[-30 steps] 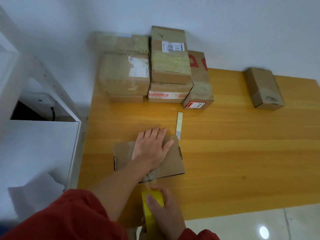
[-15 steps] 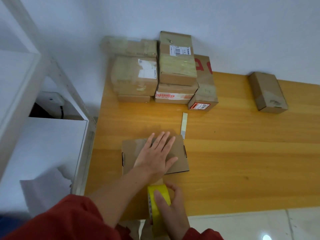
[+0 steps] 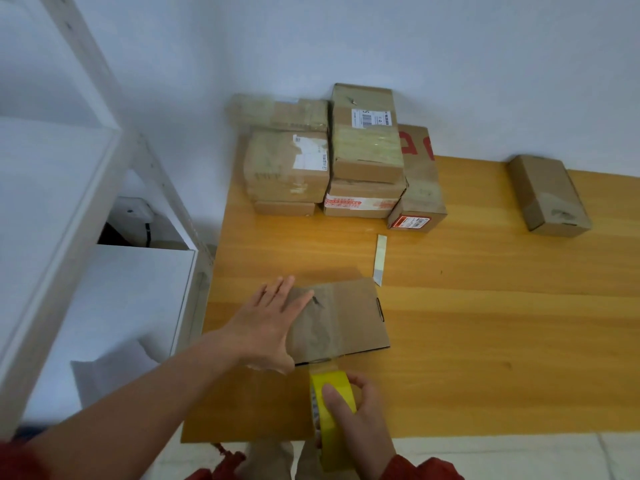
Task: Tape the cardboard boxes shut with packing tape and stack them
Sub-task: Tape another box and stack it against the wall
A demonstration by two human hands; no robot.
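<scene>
A flat brown cardboard box lies near the front of the wooden table, with a strip of clear tape running across its top toward me. My left hand lies flat with straight fingers on the box's left part. My right hand grips a yellow roll of packing tape just in front of the box's near edge, and the tape stretches from the roll up to the box.
A pile of several taped boxes stands against the wall at the table's back left. One lone box sits at the back right. A narrow utility knife lies behind the flat box. White shelving stands to the left.
My left hand slid from the middle of the box to its left side. The right hand stayed at the near edge with the tape roll. The camera view shifted.
</scene>
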